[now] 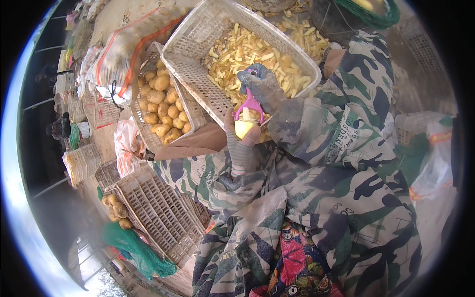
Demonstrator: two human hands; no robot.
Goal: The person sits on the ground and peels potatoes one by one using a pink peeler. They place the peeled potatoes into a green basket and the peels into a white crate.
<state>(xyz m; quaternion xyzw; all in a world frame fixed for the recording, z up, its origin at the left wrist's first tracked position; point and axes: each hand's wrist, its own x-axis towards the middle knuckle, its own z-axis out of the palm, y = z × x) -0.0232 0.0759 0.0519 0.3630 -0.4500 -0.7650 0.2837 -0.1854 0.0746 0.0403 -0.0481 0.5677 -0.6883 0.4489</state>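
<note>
In a grey, striped glove, my left hand [241, 144] grips a pale yellow potato [242, 128] whose visible side is peeled. My right hand [264, 87], in a dirty blue-grey glove, is closed around the handle of a pink peeler [249, 102]. The peeler's head lies over the potato, with a strip of peel at it. Both hands are at the near edge of a large white plastic crate [193, 87], which holds many potato peelings [241, 50]. To its left stands another crate [182, 87] of unpeeled potatoes [162, 82].
A full mesh sack [122, 55] lies beyond the potato crate. Stacked empty crates [159, 208], a few potatoes [117, 209] and green netting [139, 248] are at the lower left. A dark bucket [334, 18] with green netting stands at the upper right, beside peelings on the ground.
</note>
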